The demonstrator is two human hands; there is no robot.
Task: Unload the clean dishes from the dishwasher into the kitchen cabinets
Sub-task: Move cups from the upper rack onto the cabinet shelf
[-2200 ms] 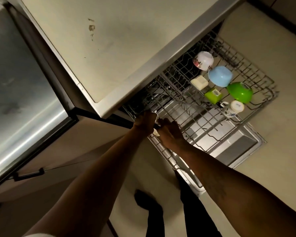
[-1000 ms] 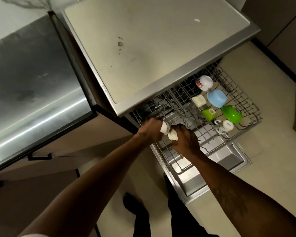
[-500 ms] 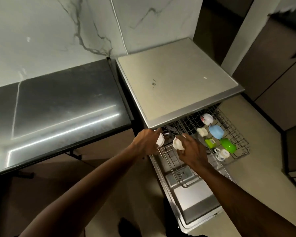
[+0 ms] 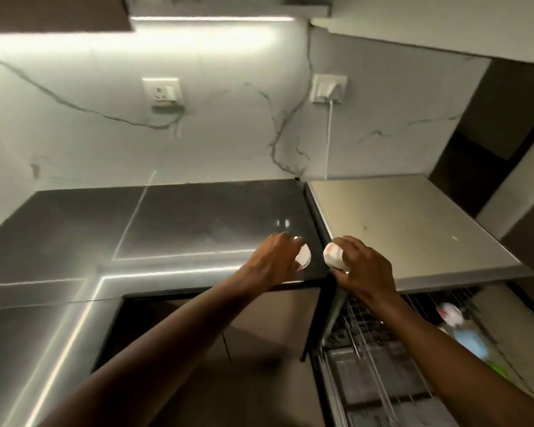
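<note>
My left hand has its fingers curled round a small white cup, and my right hand grips a second white cup the same way, both closed snugly. The cups sit just beside each other with a narrow gap between, and the dark tabletop lies below the fingers. The coming move turns on height: the upper cabinet lies well above and to the left of the fingers, so I judge the left hand nearer it. Which way the cups' mouths face I cannot tell — too blurred.
</note>
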